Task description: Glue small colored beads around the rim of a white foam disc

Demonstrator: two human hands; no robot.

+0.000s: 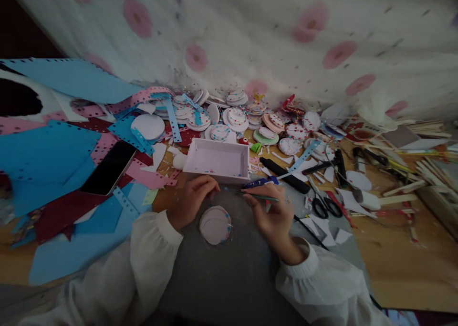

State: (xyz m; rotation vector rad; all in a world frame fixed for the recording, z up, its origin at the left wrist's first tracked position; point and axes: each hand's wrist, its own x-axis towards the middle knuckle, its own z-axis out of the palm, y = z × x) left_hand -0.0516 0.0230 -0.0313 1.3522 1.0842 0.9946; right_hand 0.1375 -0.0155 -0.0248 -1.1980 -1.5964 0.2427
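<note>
My right hand [274, 214] is closed around a pair of slim tweezers [259, 195], whose tips point left over the grey mat [222, 288]. My left hand [195, 197] rests at the front of a small white box [218, 161], fingers curled in; what they hold, if anything, is hidden. Between and below both hands lies a round white disc [215, 226] with small coloured beads along its edge. A few tiny bits lie inside the box. A dark blue tool [259, 182] lies just behind my right hand.
Behind the box, several bead-trimmed paper discs [236, 118] are piled up. Coloured paper sheets [50, 154] and a phone [109, 168] cover the left side. To the right are scissors [326, 206], a black marker-like stick [284, 174], paper scraps and wooden sticks [434, 173].
</note>
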